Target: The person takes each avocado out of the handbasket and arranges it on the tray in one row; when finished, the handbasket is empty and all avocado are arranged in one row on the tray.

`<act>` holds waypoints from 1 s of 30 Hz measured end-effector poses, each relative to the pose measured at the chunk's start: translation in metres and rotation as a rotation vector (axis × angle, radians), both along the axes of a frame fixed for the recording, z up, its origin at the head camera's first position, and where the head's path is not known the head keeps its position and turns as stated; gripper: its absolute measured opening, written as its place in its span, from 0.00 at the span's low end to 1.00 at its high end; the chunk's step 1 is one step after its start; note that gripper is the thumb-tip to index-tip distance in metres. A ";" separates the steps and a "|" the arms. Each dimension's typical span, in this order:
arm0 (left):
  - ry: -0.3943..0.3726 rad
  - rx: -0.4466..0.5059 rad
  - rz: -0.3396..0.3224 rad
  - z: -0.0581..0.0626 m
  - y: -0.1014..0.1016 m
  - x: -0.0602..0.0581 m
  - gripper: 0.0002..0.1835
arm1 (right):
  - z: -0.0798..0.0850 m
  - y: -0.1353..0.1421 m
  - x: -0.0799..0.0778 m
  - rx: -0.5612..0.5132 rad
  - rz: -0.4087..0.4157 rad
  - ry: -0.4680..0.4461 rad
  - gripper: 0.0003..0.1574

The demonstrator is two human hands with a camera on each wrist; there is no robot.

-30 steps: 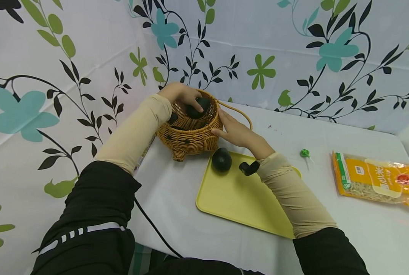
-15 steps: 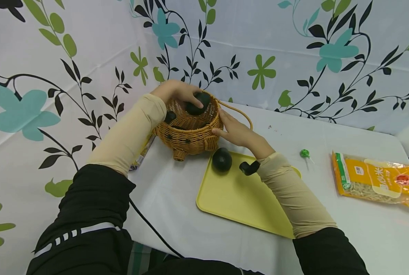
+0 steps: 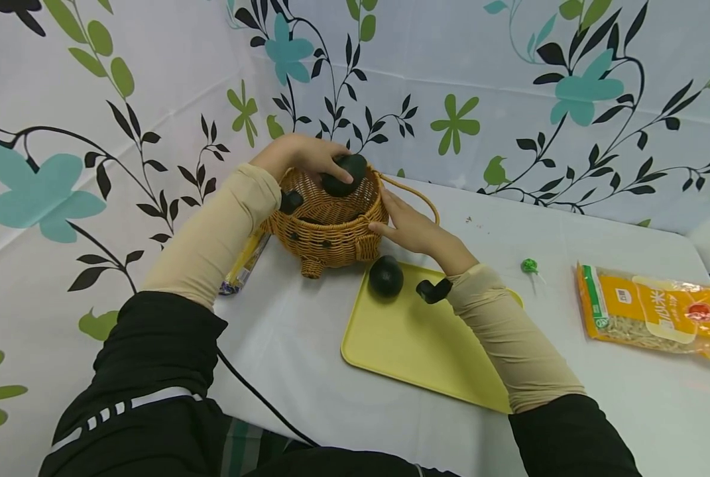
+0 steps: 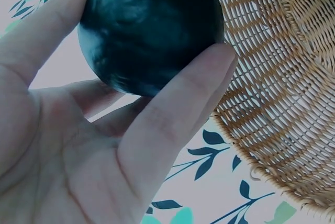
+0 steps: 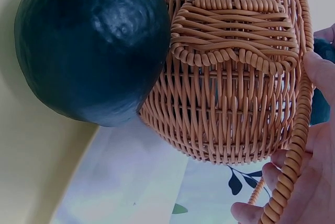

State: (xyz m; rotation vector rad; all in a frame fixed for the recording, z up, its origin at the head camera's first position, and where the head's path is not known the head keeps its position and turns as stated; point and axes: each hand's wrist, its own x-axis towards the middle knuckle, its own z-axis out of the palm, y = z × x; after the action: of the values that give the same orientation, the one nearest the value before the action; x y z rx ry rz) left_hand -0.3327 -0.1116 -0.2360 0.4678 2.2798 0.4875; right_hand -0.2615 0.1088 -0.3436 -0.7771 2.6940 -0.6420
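Observation:
An animal-shaped wicker basket (image 3: pixel 325 242) with a looped handle stands on the table. My left hand (image 3: pixel 307 159) holds a dark avocado (image 3: pixel 344 175) at the basket's far rim. In the left wrist view the thumb and fingers grip the avocado (image 4: pixel 152 30), beside the basket's woven wall (image 4: pixel 282 77). My right hand (image 3: pixel 411 225) holds the basket's right side, with the thumb (image 5: pixel 319 72) at the rim and the fingertips showing past the handle (image 5: pixel 298 171). Another avocado (image 3: pixel 386 277) sits on the yellow tray (image 3: pixel 414 351), close by the basket.
A packet with yellow on it (image 3: pixel 244 262) lies left of the basket, partly hidden by the left sleeve. Over on the right are a green lollipop (image 3: pixel 529 266) and an orange food bag (image 3: pixel 653 311). A patterned cloth (image 3: pixel 355 86) hangs behind.
My left hand has drawn slightly up and to the left, raising the avocado a little in the basket's opening. More of the left packet shows. The right hand stays put.

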 end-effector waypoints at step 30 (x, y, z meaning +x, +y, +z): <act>0.070 0.152 -0.070 0.005 0.001 0.042 0.39 | 0.000 0.003 -0.003 -0.011 0.036 -0.002 0.53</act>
State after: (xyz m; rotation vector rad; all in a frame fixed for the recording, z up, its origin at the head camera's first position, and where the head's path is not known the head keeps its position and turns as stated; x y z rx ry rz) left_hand -0.2903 -0.1106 -0.2314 0.6474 2.2934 0.6211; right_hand -0.2650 0.1118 -0.3435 -0.8255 2.6699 -0.6487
